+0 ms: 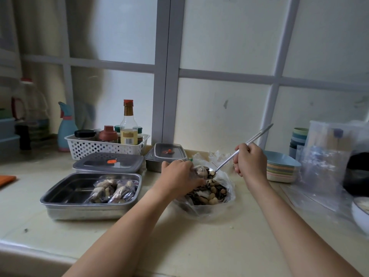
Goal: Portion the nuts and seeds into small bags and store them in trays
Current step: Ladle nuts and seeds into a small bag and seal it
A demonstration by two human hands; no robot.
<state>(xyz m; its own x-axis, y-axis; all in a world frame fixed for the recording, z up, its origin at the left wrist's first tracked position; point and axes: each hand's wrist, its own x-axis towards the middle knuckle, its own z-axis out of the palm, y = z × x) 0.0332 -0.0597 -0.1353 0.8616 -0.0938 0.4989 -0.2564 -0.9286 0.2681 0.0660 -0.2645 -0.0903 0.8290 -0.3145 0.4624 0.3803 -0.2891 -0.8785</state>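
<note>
Steel spoon (224, 165) held in right grip (250, 159); left grip (177, 173) pinches half-hidden small bag (199, 171).

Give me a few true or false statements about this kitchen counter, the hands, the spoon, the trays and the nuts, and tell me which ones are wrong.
1. The right hand grips a long metal spoon. True.
2. The open steel tray holds nothing. False: filled bags lie in its right side.
3. The left hand holds a small bag at the spoon's bowl. True.
4. The rear tray is uncovered. False: a grey lid with an orange tab sits on it.
5. The stack of plates stands left of the big bag of nuts. False: it stands to the right.
</note>
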